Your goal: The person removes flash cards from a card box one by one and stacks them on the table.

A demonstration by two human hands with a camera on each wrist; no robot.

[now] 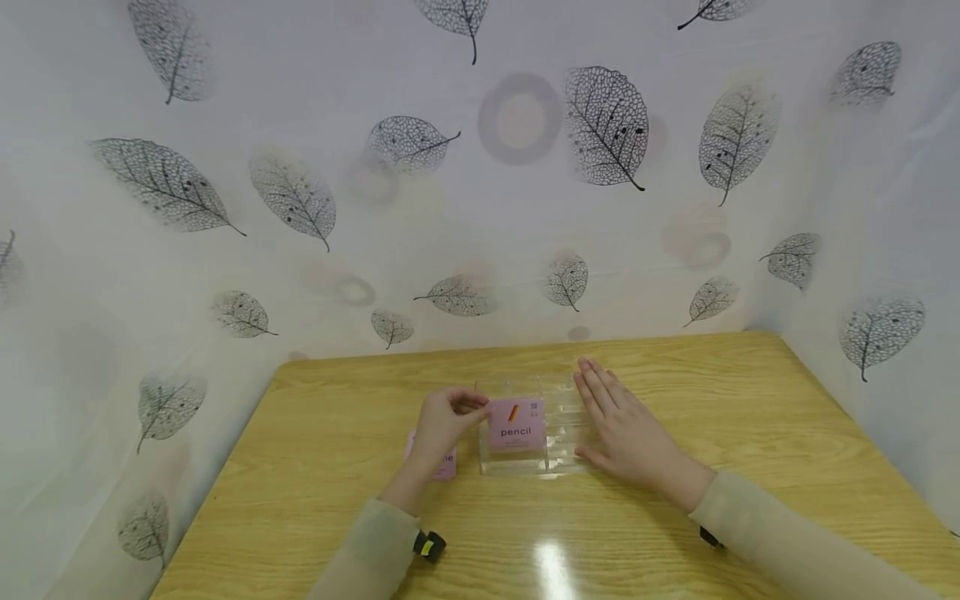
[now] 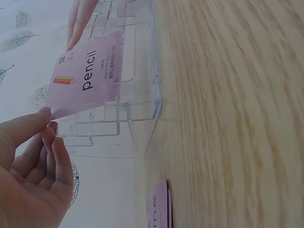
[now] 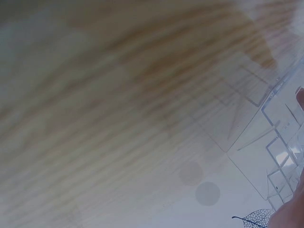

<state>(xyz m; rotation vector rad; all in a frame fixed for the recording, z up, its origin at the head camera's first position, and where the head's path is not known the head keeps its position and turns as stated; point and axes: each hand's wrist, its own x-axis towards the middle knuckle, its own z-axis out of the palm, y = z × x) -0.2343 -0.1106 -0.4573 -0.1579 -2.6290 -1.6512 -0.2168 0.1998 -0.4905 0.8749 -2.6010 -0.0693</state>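
Observation:
My left hand (image 1: 442, 425) pinches the corner of a pink flashcard (image 1: 517, 425) printed with "pencil" and a small pencil picture. The card is over the left part of a clear plastic organizer box (image 1: 513, 468); in the left wrist view the same card (image 2: 85, 78) looks tilted above the box's inner dividers. With fingers straight, my right hand (image 1: 626, 429) lies along the right side of the box. Only part of that hand (image 3: 290, 209) shows at the right wrist view's edge. A small stack of pink cards (image 1: 446, 468) lies on the table, partly hidden behind my left wrist.
The wood-grain table (image 1: 315, 475) extends around the box on all sides. Behind it and at both sides hangs a pale cloth (image 1: 480, 225) with a leaf print. Black camera straps (image 1: 430, 546) show at the wrists.

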